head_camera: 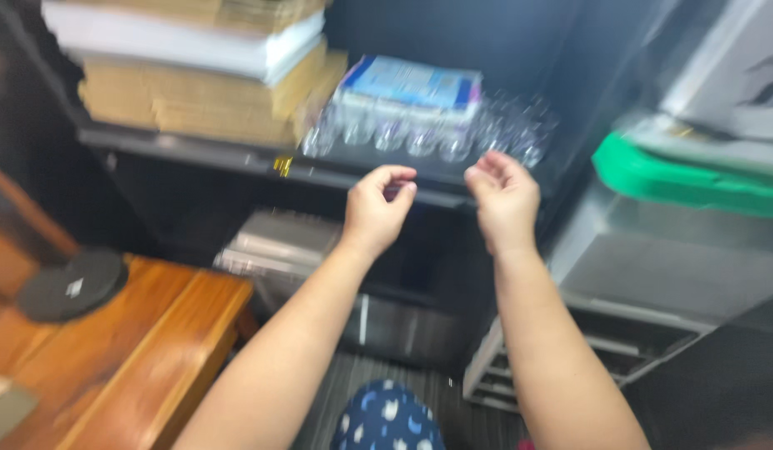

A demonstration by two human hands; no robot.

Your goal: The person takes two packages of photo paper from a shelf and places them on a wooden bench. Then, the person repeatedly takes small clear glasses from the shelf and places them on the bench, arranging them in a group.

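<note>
Shelving: a dark shelf unit [236, 154] fills the upper middle of the view, its front ledge running just above the two raised hands.
Cardboard: a tall stack of flattened brown cardboard [195, 100] with a white slab on top sits at the left of the shelf.
Bench: a wooden bench [145, 350] lies at lower left, with a round black disc [70, 285] on its far end.
Green lid: a green-edged bin lid [678, 179] rests on a grey unit at the right, well apart from the hands.
Pack: a clear plastic-wrapped pack of small transparent cups [420, 125], with a blue and white sheet on top, stands on the shelf beside the cardboard, just above and behind both hands.
Left hand: left hand [376, 208] is raised near the shelf edge, fingers curled inward into a loose clench; motion blur hides whether it pinches anything.
Right hand: right hand [505, 198] is just beside it, fingers bent toward the thumb, below the pack's right end; I cannot tell whether it holds anything.
</note>
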